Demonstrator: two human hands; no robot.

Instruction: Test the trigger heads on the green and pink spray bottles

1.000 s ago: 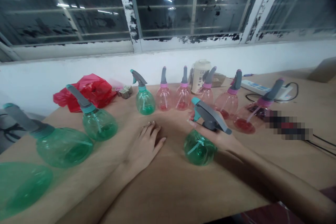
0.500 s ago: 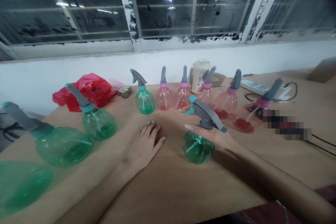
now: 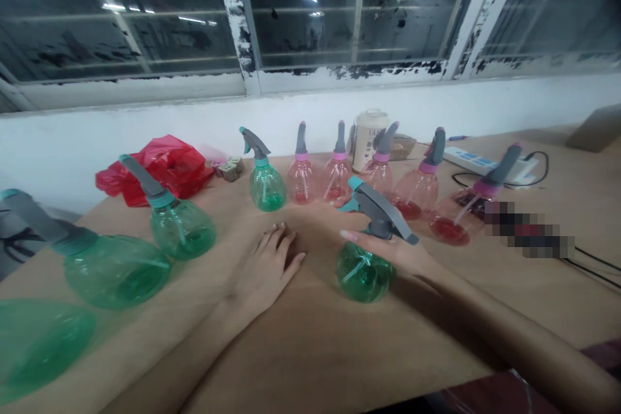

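Observation:
My right hand is wrapped round the neck of a green spray bottle with a grey and teal trigger head, upright at the table's middle. A little green liquid shows inside it. My left hand lies palm down on the wooden table, fingers stretched out, holding nothing. Beyond that hand stands another green spray bottle. More green bottles line the left side, among them a near one and a farther one. Several pink spray bottles, one of them a pink bottle, form a curved row behind my right hand.
A crumpled red plastic bag and small grey blocks lie at the back left. Behind the pink bottles is a paper cup. A white power strip with black cables is at the right, near a cardboard box.

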